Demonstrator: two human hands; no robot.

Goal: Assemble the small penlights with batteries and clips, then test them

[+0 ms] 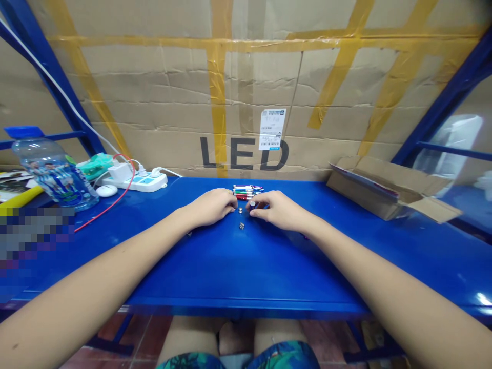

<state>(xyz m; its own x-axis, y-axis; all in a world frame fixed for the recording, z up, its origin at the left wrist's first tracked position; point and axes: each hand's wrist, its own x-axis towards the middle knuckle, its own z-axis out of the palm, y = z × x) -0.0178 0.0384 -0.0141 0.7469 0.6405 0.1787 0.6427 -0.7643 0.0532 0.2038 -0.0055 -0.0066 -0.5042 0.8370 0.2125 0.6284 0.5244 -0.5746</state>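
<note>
My right hand [271,207] is closed around a dark blue cylinder with a pale round end, which looks like a pen barrel [252,205]. Left of it, my left hand [215,206] is curled low over the table, thumb and fingers together. Whatever sits at its fingertips is too small to make out. Between the hands lie small silvery metal pieces [241,225], one nearer me and others farther off. Just beyond my hands, several pens [244,190] in silver, green and red lie side by side.
The blue table [238,271] carries an open cardboard box [365,189] at right. At left are a plastic bottle [57,171], a white power strip [140,179], a red cable [115,209] and a white mouse-like object [106,191]. A large taped carton [246,92] stands behind.
</note>
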